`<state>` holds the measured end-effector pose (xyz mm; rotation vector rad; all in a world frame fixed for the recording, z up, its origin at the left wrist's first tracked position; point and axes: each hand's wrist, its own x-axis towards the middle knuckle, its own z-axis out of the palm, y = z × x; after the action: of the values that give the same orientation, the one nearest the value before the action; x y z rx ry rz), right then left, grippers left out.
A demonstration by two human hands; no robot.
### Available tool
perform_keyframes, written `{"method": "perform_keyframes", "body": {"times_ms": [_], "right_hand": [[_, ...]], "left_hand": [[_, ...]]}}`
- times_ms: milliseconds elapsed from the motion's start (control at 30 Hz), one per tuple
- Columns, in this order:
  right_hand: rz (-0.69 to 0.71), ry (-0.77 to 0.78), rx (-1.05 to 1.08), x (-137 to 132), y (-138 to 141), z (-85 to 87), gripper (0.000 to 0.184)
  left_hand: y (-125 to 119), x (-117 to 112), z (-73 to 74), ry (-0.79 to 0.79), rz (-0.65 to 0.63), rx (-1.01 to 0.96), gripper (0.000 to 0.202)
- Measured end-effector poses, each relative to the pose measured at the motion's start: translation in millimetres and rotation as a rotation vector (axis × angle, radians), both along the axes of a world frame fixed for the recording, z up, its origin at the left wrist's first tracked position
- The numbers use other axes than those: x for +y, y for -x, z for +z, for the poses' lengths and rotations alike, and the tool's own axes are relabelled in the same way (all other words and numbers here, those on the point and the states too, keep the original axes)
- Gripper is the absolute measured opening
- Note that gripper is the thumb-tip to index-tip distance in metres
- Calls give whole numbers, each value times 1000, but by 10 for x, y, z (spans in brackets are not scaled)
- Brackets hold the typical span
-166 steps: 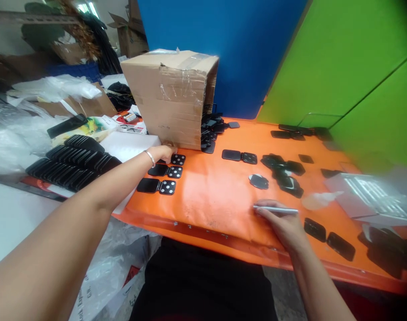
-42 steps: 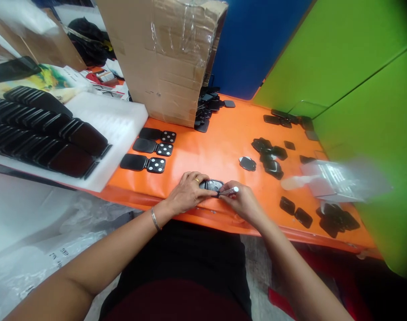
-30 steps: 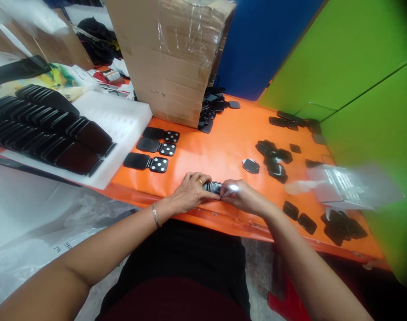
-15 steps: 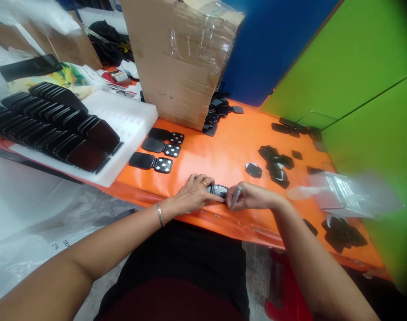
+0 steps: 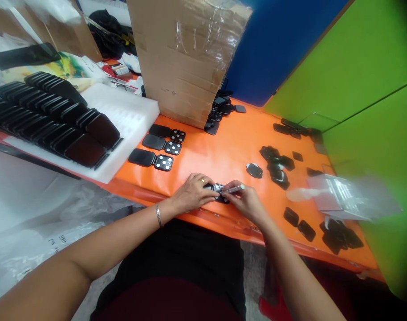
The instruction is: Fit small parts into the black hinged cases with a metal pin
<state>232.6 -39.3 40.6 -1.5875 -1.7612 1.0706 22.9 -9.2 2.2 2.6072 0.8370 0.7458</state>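
Note:
At the front edge of the orange table, a small black hinged piece (image 5: 218,187) lies flat with a squarish end showing pale round dots. My left hand (image 5: 192,194) grips it from the left, fingers and thumb closed around its sides; part of the piece is hidden beneath. Pinched in my right hand (image 5: 248,203) is a slim silver pen-like tool (image 5: 236,189), its exact kind unclear. The right fingertips meet the dotted end. Three similar hinged pieces, the closest one (image 5: 141,157) included, lie in a column farther left, each with white-dotted squares.
White foam (image 5: 141,104) on the left carries rows of black plates (image 5: 86,147). A tall cardboard box (image 5: 180,67) stands behind. Small black parts (image 5: 277,165) lie in piles on the right, near a clear plastic box (image 5: 330,196). A green panel (image 5: 367,147) bounds the right side.
My right hand has moved slightly left and up onto the dotted end, and the silver tool has swung from steep to nearly level. The left hand keeps its hold.

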Motion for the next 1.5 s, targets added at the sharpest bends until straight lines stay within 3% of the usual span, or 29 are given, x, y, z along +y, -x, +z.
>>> {"method": "perform_keyframes", "body": {"times_ms": [167,400,500,600,800,1000,1100,1300,1500], "right_hand": [[25,-191,-170,-8,65,-28,4],[38,-22,-173,20,76,89,5],[38,-55,-226,43,90,125,4],[133,-64,-257,125,80,183,5],[427,167,-161,416,-25,350,9],[515,358,-29,535,-142,357,4],[481,413,82,457,-232,296,14],[256,340,294,241,-319,137,21],[322,349,281,267,-323,185,23]], "left_hand": [[4,-3,-1,-12,9,7,27],[7,-8,36,-70,1,71,26],[6,-5,31,-75,1,91,27],[1,-1,21,-98,1,110,27],[-10,-1,37,-123,1,136,25],[-8,-10,63,-102,2,171,27],[-6,-8,62,-101,-5,181,27],[-14,-5,42,-123,1,161,26],[-8,-9,36,-124,13,150,25]]}}
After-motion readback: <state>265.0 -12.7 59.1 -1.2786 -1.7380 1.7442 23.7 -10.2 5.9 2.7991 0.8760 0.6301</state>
